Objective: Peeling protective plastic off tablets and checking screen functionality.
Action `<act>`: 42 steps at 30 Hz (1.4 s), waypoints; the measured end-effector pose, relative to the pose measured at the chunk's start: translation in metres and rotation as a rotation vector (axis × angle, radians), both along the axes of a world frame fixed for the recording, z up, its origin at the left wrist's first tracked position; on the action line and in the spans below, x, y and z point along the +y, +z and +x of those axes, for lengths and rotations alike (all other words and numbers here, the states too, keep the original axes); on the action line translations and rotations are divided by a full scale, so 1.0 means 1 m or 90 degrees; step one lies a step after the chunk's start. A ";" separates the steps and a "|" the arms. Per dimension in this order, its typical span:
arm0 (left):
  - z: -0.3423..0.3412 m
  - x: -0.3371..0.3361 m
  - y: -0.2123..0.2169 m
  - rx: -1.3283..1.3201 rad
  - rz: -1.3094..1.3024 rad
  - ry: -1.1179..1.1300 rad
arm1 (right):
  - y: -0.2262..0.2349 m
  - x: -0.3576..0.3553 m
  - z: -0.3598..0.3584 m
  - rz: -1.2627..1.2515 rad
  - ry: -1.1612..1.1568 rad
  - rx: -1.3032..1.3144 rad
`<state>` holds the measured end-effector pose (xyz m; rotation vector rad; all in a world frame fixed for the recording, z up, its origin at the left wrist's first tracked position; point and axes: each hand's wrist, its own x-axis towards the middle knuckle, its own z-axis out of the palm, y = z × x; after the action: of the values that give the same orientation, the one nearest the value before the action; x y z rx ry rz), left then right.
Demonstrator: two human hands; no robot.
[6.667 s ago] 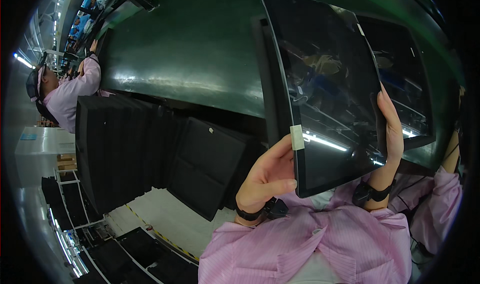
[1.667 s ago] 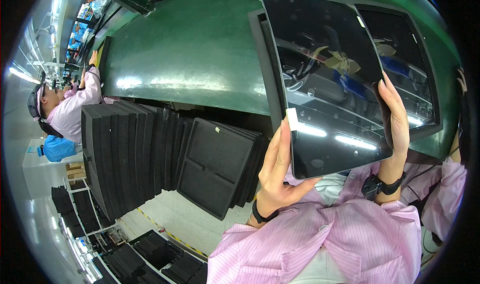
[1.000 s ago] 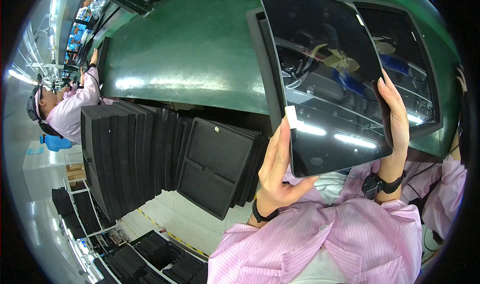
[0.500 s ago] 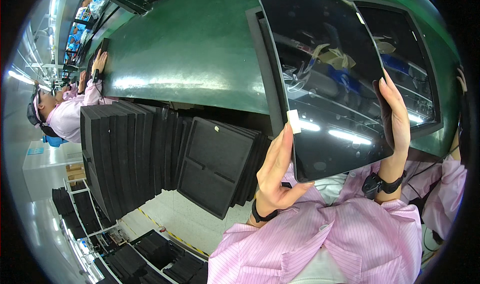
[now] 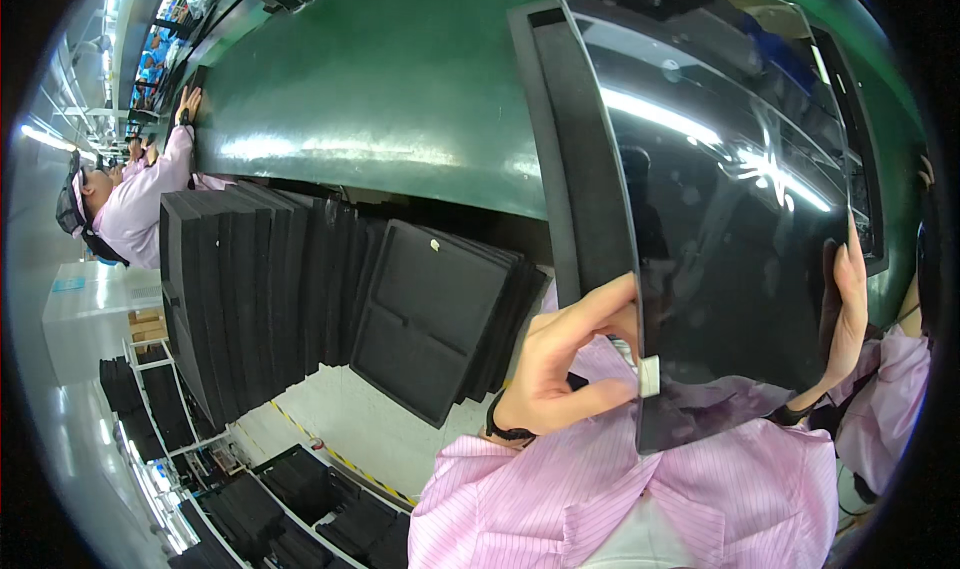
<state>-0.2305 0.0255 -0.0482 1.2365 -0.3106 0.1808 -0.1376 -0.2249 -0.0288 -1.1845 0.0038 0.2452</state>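
I hold a glossy black panel [image 5: 730, 219] upright in front of me, above the green conveyor belt [image 5: 390, 89]. My left hand [image 5: 570, 364] grips its left edge near the lower corner, where a small white tab sticks out. My right hand [image 5: 845, 319] grips the right edge, fingers flat along it. The panel mirrors ceiling lights. Behind it a black foam tray [image 5: 560, 149] lies on the belt.
A row of black foam trays [image 5: 260, 289] stands on edge to my left, one tray [image 5: 430, 319] leaning toward me. More trays are stacked on racks [image 5: 280, 499] below. A person in a pink coat [image 5: 130, 209] works at the belt farther left.
The panel has come closer and tilted, now filling more of the view. My left hand has shifted its fingers on the left edge. The person at far left reached an arm onto the belt.
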 end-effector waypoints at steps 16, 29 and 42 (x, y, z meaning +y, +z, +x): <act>0.051 0.004 0.051 0.115 0.137 0.281 | -0.017 -0.037 -0.025 -0.184 0.007 -0.127; 0.013 0.022 0.100 -0.090 0.105 0.372 | 0.014 0.024 -0.033 -0.083 0.091 -0.214; -0.003 -0.065 0.100 0.008 0.014 -0.100 | -0.001 0.095 0.007 0.329 0.051 -0.008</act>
<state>-0.2332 -0.0398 0.0517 1.2292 -0.3970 0.0346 -0.1307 -0.1296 -0.0302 -0.6719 -0.1129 0.2884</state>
